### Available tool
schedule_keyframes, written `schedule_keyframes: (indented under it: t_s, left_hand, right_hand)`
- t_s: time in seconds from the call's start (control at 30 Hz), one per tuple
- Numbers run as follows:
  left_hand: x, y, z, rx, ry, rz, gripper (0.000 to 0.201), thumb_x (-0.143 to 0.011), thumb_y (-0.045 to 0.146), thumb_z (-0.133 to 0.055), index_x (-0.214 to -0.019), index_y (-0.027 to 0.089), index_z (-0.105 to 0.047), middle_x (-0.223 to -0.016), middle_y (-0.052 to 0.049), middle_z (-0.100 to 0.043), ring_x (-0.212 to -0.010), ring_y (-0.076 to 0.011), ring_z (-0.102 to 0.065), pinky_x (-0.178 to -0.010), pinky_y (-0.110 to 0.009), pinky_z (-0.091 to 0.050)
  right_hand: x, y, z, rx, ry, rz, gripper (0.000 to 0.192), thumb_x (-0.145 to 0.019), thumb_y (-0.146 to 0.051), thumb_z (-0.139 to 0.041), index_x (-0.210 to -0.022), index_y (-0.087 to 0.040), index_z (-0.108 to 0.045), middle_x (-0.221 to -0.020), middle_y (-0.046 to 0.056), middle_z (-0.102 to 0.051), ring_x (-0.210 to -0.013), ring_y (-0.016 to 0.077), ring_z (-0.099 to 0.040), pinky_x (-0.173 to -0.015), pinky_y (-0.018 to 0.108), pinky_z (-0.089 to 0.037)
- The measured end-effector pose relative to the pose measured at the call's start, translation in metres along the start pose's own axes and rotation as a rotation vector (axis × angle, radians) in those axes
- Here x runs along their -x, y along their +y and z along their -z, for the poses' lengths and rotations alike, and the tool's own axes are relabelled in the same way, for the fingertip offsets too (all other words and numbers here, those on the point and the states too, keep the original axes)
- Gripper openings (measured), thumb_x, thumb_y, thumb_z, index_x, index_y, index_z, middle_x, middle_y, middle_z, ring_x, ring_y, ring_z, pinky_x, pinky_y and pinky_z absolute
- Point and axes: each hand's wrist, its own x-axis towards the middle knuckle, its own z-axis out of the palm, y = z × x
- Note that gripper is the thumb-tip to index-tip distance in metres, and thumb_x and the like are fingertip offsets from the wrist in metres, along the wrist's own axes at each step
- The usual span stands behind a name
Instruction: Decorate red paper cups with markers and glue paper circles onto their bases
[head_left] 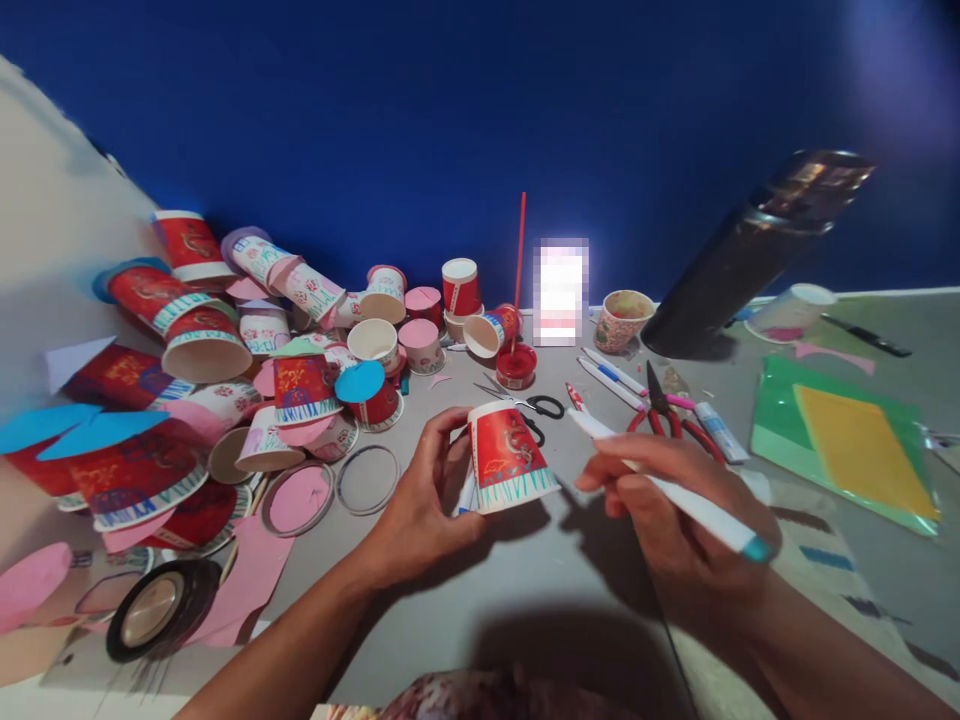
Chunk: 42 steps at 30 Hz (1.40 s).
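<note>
In my left hand [435, 490] is a red paper cup [506, 450], held slightly tilted above the table with the fingers around its left side. Green strokes run along the white band at its lower edge, and a gold pattern marks its red wall. My right hand [675, 490] is closed around a white marker pen [697, 510] with a teal end. The marker's other end points up and left, apart from the cup. Behind the cup lie scissors [544, 405] with black handles, partly hidden by it.
Many decorated paper cups [150, 465] are heaped on the left, near tape rings [367, 480] and pink paper [255, 570]. At the back stand a red pot [516, 368] and a black flask [735, 260]. Pliers [664, 405], markers [611, 380] and a green packet [780, 420] lie on the right.
</note>
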Motion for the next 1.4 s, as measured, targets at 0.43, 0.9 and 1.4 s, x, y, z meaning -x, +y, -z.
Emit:
schedule_keyframes:
  t_s: [0.43, 0.9, 1.4]
  left_hand:
    - [0.002, -0.001, 0.000, 0.054, -0.205, -0.013, 0.104, -0.072, 0.041, -0.093, -0.156, 0.035, -0.032, -0.170, -0.013, -0.030, -0.158, -0.0368, -0.034, -0.126, -0.057, -0.037]
    - [0.002, 0.015, -0.003, -0.648, -0.085, -0.268, 0.086, -0.077, 0.027, -0.085, -0.149, 0.028, -0.039, -0.143, -0.013, -0.052, -0.134, -0.0322, -0.055, -0.115, -0.052, -0.049]
    - [0.004, 0.012, -0.005, -0.662, -0.052, -0.249, 0.084, -0.075, 0.026, -0.084, -0.146, 0.028, -0.038, -0.141, -0.013, -0.051, -0.131, -0.0330, -0.054, -0.112, -0.053, -0.051]
  right_hand:
    - [-0.007, 0.026, -0.010, -0.007, -0.403, -0.028, 0.103, -0.071, -0.056, -0.092, -0.156, -0.028, -0.042, -0.146, 0.016, -0.062, -0.131, 0.0376, -0.063, -0.107, 0.056, -0.055]
    - [-0.005, 0.013, -0.007, -0.073, -0.299, 0.165, 0.049, -0.097, -0.030, -0.070, -0.144, -0.025, -0.056, -0.120, 0.010, -0.075, -0.107, 0.0278, -0.071, -0.090, 0.043, -0.060]
    - [-0.007, -0.008, -0.013, -0.038, -0.331, 0.328, 0.015, -0.101, -0.024, -0.055, -0.100, -0.025, -0.070, -0.072, 0.003, -0.073, -0.061, 0.0193, -0.069, -0.051, 0.031, -0.054]
